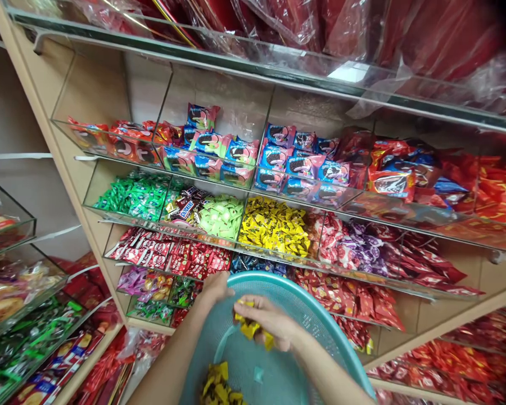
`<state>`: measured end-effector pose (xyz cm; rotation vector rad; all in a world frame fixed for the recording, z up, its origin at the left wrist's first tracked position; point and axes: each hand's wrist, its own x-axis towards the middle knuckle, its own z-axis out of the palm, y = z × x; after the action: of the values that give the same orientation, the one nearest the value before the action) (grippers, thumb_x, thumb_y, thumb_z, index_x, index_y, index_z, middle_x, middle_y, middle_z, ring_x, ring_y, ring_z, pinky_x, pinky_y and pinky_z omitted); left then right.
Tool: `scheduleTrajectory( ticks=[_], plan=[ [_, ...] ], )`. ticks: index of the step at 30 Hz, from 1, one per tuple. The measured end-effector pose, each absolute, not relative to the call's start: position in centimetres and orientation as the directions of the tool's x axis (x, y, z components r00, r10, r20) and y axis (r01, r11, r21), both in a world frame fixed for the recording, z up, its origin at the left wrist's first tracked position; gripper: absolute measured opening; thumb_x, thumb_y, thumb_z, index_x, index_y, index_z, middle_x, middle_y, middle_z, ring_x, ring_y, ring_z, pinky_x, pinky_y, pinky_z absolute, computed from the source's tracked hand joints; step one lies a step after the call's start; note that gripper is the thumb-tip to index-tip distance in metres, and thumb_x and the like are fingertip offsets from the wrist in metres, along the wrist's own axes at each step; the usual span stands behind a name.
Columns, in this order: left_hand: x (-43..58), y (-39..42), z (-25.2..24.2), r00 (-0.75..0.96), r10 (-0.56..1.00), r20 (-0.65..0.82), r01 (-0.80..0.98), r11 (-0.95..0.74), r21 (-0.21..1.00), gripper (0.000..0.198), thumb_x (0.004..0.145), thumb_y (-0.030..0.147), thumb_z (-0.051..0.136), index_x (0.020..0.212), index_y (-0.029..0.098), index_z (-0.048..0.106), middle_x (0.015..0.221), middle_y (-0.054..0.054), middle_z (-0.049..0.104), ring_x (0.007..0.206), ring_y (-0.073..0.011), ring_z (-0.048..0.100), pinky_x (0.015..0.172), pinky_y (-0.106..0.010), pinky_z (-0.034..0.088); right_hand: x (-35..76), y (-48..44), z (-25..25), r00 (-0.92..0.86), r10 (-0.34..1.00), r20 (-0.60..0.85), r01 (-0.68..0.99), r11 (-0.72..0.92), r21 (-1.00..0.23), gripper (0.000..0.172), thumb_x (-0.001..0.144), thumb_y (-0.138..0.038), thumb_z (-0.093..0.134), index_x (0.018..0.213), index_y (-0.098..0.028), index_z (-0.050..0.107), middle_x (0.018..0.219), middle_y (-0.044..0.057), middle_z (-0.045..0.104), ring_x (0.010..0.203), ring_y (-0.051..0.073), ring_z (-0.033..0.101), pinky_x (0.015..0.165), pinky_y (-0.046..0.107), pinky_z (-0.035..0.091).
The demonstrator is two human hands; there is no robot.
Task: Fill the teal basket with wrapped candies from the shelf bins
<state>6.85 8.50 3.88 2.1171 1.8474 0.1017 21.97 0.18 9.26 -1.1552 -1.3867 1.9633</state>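
Note:
My right hand (274, 322) is closed around several yellow-wrapped candies (249, 328), above the inside of a teal plastic basket (337, 337). With my left hand (217, 288) I grip the basket's far left rim; part of those fingers is hidden. A pile of the same yellow candies (220, 385) lies in the basket at the lower left. Beyond the rim, a shelf compartment holds many more yellow candies (274, 228).
Glass-fronted shelves hold blue-and-pink cookie packs (278, 157), green candies (135, 197), light green candies (221, 216) and red packets (145, 247). A glass shelf edge (253, 73) runs across above. Another shelf unit (12, 236) stands at the left.

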Motion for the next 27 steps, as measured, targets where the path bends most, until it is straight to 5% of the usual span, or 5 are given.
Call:
scheduleTrajectory(
  ticks=[9,27],
  plan=[
    [7.0,8.2,4.5,0.152,0.974,-0.17,0.958,-0.102,0.268,0.04,0.063,0.043,0.058,0.099,0.025,0.054,0.103,-0.005,0.063,0.096,-0.0246,0.057,0.076,-0.031,0.043,20.3,-2.0,1.8,-0.551,0.63,-0.547,0.368,-0.405,-0.837,0.045,0.056,-0.053,0.066,0.084,-0.018,0.058,0.075,-0.001,0.055,0.045,0.004,0.044,0.029,0.012,0.025],
    [7.1,8.2,4.6,0.161,0.972,-0.17,0.956,-0.111,0.27,0.046,0.064,0.043,0.058,0.106,0.024,0.053,0.105,-0.007,0.062,0.098,-0.0246,0.056,0.078,-0.03,0.042,19.8,-2.9,0.1,-0.579,0.582,-0.571,0.384,-0.423,-0.821,0.033,0.062,-0.038,0.065,0.087,-0.017,0.059,0.079,0.003,0.061,0.041,0.005,0.047,0.032,0.015,0.024]
  ],
)
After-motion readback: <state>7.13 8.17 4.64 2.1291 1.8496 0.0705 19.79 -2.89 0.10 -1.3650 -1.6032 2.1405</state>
